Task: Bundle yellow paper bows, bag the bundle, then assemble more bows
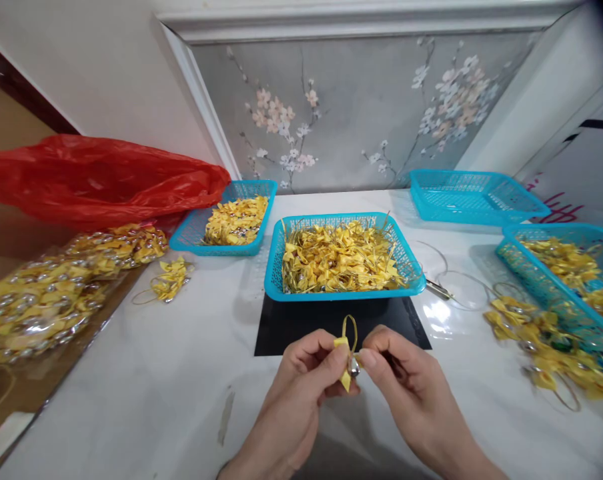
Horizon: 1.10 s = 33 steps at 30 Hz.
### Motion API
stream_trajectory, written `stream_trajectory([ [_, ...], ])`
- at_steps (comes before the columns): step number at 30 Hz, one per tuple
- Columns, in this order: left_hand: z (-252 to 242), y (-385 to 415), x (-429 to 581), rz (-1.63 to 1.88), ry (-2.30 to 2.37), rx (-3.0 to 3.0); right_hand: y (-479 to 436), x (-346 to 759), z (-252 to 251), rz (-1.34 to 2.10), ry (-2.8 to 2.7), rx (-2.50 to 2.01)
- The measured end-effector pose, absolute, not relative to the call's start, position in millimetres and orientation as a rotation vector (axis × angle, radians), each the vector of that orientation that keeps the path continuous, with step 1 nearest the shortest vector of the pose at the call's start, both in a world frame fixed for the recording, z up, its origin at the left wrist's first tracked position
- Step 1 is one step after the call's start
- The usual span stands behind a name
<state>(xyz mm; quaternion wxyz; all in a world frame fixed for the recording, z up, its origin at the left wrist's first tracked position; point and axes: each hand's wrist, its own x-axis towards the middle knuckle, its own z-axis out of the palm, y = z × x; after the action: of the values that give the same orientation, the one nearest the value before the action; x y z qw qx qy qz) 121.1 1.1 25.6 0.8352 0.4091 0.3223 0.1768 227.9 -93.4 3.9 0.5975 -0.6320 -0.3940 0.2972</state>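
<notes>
White counter (131, 373), floral wall panel (351, 113) behind. Pinched between fingertips of left hand (301, 380) and right hand (406, 387), above counter, before blue basket (341, 292): yellow ribbon bow (342, 344) with bell (353, 366). Probably light, soft, easily crushed; best held at knot

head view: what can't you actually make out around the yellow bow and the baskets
Head view, silver piece on the yellow bow: mostly covered by fingertips of the left hand and right hand.
Head view, red bag: opaque, contents hidden.
Head view, right basket: cut off by the picture's right edge.
Head view, metal tool: too small, partly behind the middle basket.
</notes>
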Motion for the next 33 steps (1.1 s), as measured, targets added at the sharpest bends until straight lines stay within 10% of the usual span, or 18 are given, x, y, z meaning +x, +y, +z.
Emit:
stream_trajectory([
  [5, 26, 0, 127, 0.471, 0.707, 0.826, -94, 221, -5, 0.406, -1.012, -1.512],
  [33, 28, 8, 111, 0.245, 0.633, 0.787, -89, 241, 26, 1.249, -0.953, -1.341],
])
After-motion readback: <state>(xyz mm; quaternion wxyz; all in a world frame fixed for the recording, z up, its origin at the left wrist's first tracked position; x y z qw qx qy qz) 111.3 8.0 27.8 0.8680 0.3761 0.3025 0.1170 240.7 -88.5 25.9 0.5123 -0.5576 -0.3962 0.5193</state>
